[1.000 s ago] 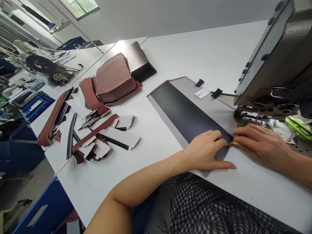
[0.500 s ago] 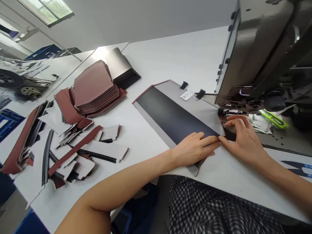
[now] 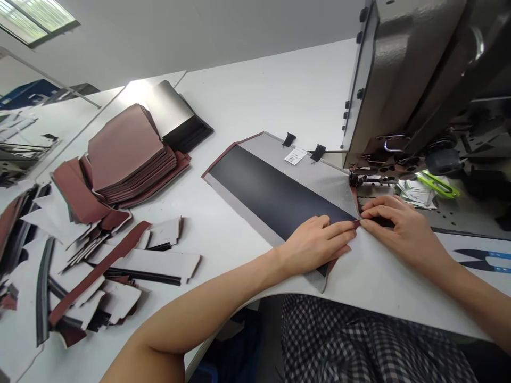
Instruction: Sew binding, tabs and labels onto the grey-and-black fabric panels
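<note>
A grey panel [image 3: 319,178] with a wide black strip [image 3: 271,186] and maroon edging lies on the white table, one edge under the sewing machine's presser foot [image 3: 353,178]. My left hand [image 3: 315,242] rests flat on the black strip, fingers stretched toward the panel's right edge. At that edge, just in front of the presser foot, my right hand [image 3: 393,221] pinches the maroon edging between thumb and fingertips. Two black tabs [image 3: 318,152] and a white label [image 3: 295,156] are on the panel's far side.
The sewing machine head [image 3: 399,80] overhangs at right. Behind my right hand are a green-handled tool [image 3: 439,185] and paper slips [image 3: 417,194]. Blue-handled shears [image 3: 485,260] appear at far right. Stacked maroon pieces [image 3: 123,143], black sheets [image 3: 178,114] and scattered offcuts [image 3: 151,258] cover the left side.
My view has shifted to the right. The right fingers, raised before, have come down and closed on the panel's edge. The left hand stays flat on the panel.
</note>
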Demonstrator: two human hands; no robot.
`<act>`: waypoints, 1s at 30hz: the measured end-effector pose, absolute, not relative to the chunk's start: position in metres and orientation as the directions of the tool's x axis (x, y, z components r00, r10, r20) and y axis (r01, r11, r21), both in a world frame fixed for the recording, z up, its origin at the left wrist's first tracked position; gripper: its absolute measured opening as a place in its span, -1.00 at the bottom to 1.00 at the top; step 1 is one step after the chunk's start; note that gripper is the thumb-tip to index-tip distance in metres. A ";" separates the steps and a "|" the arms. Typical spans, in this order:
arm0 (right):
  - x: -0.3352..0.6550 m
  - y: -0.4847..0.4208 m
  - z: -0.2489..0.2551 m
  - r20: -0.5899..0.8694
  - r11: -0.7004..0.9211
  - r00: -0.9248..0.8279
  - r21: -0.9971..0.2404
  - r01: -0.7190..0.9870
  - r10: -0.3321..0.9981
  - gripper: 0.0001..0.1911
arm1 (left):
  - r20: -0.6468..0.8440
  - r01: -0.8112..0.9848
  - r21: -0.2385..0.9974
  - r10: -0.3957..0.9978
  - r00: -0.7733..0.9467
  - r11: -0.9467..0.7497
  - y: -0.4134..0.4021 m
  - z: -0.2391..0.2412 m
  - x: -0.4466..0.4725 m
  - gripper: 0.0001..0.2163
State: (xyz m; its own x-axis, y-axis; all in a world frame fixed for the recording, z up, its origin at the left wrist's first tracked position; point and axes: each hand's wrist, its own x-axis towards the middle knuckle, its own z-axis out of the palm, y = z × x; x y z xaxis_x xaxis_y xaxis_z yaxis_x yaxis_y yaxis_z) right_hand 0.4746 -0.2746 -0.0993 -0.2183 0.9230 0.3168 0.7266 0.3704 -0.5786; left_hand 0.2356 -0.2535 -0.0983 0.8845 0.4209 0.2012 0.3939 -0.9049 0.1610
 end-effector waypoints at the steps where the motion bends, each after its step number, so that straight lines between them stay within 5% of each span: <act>1: 0.473 -0.274 -0.099 0.315 0.359 -0.205 -0.577 0.733 0.927 -0.80 | 0.213 0.391 0.166 0.420 0.882 -0.905 -0.253 -0.099 0.236 -0.65; 6: 0.459 -0.273 -0.098 0.374 0.340 -0.161 -0.481 0.808 0.913 -0.87 | 0.220 0.396 0.166 0.425 0.878 -0.903 -0.254 -0.099 0.236 -0.66; 12: 0.456 -0.278 -0.096 0.499 0.588 -0.436 -0.196 0.785 0.749 -0.81 | 0.210 0.400 0.195 0.436 0.875 -0.896 -0.254 -0.098 0.237 -0.64; 15: 0.462 -0.281 -0.095 0.467 0.650 -0.525 -0.154 0.745 0.712 -0.77 | 0.231 0.395 0.199 0.435 0.870 -0.897 -0.253 -0.097 0.237 -0.65; 18: 0.471 -0.281 -0.094 0.456 0.689 -0.558 -0.194 0.698 0.693 -0.77 | 0.255 0.396 0.191 0.435 0.863 -0.898 -0.253 -0.097 0.237 -0.66; 25: 0.490 -0.271 -0.096 0.396 0.636 -0.497 -0.507 0.582 0.772 -0.72 | 0.321 0.391 0.170 0.426 0.846 -0.904 -0.253 -0.095 0.234 -0.75; 30: 0.492 -0.272 -0.093 0.362 0.594 -0.475 -0.561 0.576 0.802 -0.74 | 0.299 0.392 0.176 0.428 0.853 -0.903 -0.253 -0.095 0.234 -0.73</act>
State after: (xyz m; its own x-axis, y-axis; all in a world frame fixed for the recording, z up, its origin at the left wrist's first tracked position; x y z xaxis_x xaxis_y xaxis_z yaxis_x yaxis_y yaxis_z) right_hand 0.4920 -0.2718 -0.0928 -0.4751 0.8021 0.3617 0.5759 0.5943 -0.5614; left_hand 0.2335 -0.2535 -0.0950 0.8528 0.4285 0.2986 0.3922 -0.9030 0.1757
